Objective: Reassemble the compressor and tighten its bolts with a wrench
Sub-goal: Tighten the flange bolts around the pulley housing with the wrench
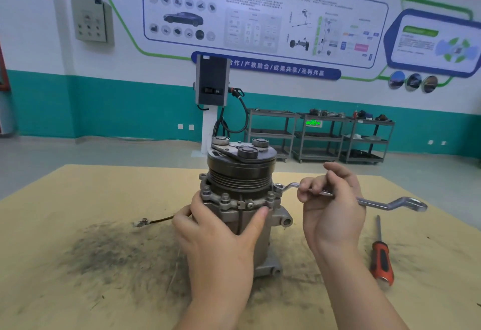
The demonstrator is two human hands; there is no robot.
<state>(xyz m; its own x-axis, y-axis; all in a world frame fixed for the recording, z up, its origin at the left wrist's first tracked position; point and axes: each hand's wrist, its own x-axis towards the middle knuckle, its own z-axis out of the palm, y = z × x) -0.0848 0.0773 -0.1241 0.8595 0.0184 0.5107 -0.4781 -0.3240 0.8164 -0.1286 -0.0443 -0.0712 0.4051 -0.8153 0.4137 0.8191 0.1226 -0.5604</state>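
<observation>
A: Where's the compressor (240,199)?

B: Standing upright on the counter (78,194), pulley end up. The left hand (221,228) wraps its housing from the near side, fingers (182,219) curled round the far left and thumb pressed across the front just below the bolt flange.

A: And the wrench (364,200)?

B: Out to the compressor's right. Its near ring end sits over a flange bolt (279,187) on that side, though I can't quite tell if it's fully seated. The long axis runs away rightward, nearly level, the far ring end hanging free above the counter.

A: Who's turning it?

B: The right hand (330,209), close beside the compressor. Its fingers (307,189) pinch the shank not far from the bolt, so leverage looks short; sliding outward would likely help before pulling.

A: Anything else nearby?

B: A red-handled screwdriver (380,254) lies further right of the compressor, and a thin wire (153,222) trails off its left side across a dark smudge.
</observation>
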